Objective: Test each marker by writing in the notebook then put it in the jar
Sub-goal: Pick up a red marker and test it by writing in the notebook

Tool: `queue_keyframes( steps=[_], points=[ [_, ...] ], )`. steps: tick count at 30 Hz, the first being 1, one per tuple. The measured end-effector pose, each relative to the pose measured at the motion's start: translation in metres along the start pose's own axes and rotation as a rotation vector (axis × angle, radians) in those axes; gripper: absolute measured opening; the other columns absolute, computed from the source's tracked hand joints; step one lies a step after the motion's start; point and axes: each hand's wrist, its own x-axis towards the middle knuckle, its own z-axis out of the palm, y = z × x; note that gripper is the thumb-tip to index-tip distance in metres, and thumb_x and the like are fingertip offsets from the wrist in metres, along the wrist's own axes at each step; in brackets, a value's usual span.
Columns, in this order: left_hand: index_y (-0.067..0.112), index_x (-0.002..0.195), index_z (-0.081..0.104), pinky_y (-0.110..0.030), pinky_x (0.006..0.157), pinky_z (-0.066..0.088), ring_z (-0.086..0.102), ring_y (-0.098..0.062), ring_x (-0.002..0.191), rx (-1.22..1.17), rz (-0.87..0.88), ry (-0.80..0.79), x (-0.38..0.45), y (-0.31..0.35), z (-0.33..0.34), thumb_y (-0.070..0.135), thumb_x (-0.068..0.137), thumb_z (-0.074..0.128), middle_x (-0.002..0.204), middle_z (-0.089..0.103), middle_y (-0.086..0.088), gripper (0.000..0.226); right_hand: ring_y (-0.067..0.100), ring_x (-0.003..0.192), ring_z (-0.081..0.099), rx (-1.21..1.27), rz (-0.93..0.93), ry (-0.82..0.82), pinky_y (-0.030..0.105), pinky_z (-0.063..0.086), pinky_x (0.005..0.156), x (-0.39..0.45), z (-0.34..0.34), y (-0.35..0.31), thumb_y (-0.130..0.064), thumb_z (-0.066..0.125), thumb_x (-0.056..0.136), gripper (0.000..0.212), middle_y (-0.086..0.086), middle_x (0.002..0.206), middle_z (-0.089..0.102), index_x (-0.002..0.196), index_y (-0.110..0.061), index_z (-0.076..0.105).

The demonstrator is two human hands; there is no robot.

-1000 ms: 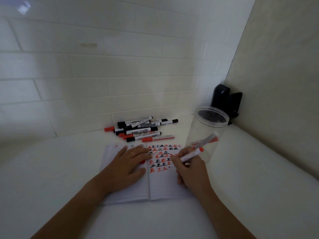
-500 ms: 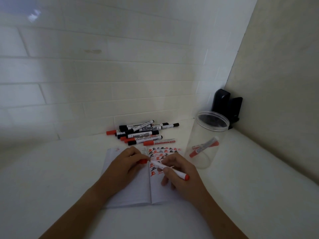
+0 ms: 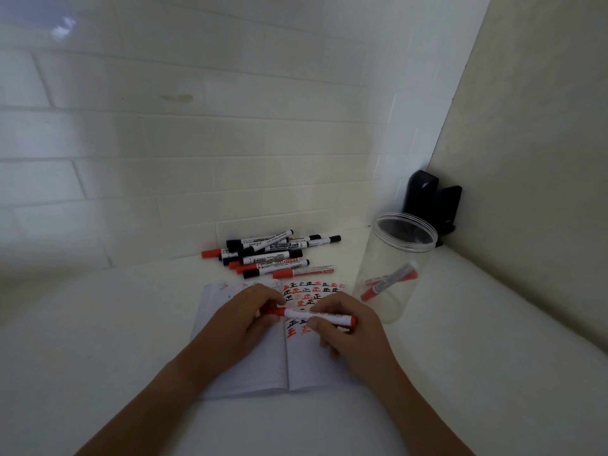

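An open notebook [image 3: 250,366] lies on the white table, its right page filled with rows of red and black written marks. Over it, both hands hold one red marker [image 3: 296,314] lying level. My left hand [image 3: 240,320] pinches its red cap end, and my right hand [image 3: 345,327] grips the white barrel. A clear plastic jar [image 3: 394,278] stands to the right of the notebook with two red markers [image 3: 388,283] leaning inside. A pile of several red and black markers [image 3: 269,256] lies behind the notebook by the wall.
A black object [image 3: 431,202] stands in the back right corner behind the jar. A tiled wall runs along the back and a beige wall closes the right side. The white table surface [image 3: 98,340] stretches to the left.
My right hand stopped writing and turned the marker level. My left hand lifted off the page with the red cap and brought it onto the marker's tip.
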Motion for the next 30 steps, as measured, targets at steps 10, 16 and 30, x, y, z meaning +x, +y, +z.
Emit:
queue_keyframes(
  steps=[10, 16, 30],
  points=[
    [0.026, 0.095, 0.062, -0.009, 0.075, 0.040, 0.057, 0.007, 0.085, -0.019, -0.065, -0.105, 0.001, 0.001, 0.005, 0.017, 0.091, 0.057, 0.089, 0.061, 0.024, 0.011, 0.008, 0.072, 0.061, -0.313, -0.091, -0.103, 0.022, 0.046, 0.063, 0.000, 0.005, 0.017, -0.023, 0.075, 0.089, 0.015, -0.009, 0.081, 0.066, 0.089, -0.028, 0.060],
    [0.024, 0.092, 0.065, -0.008, 0.073, 0.040, 0.057, 0.009, 0.083, -0.029, -0.087, -0.091, 0.000, 0.000, 0.007, 0.021, 0.088, 0.054, 0.086, 0.058, 0.028, 0.011, 0.009, 0.075, 0.066, -0.379, -0.040, -0.115, 0.032, 0.051, 0.067, 0.001, 0.007, 0.016, -0.031, 0.073, 0.091, 0.020, -0.012, 0.082, 0.069, 0.087, -0.037, 0.054],
    [0.022, 0.094, 0.060, -0.008, 0.071, 0.039, 0.055, 0.008, 0.083, -0.019, 0.008, -0.105, -0.003, 0.001, 0.006, 0.026, 0.093, 0.047, 0.088, 0.053, 0.031, 0.014, 0.000, 0.059, 0.052, -0.395, 0.040, -0.117, 0.017, 0.036, 0.057, 0.004, 0.011, 0.014, -0.032, 0.070, 0.093, 0.021, -0.014, 0.061, 0.060, 0.080, -0.020, 0.058]
  ],
)
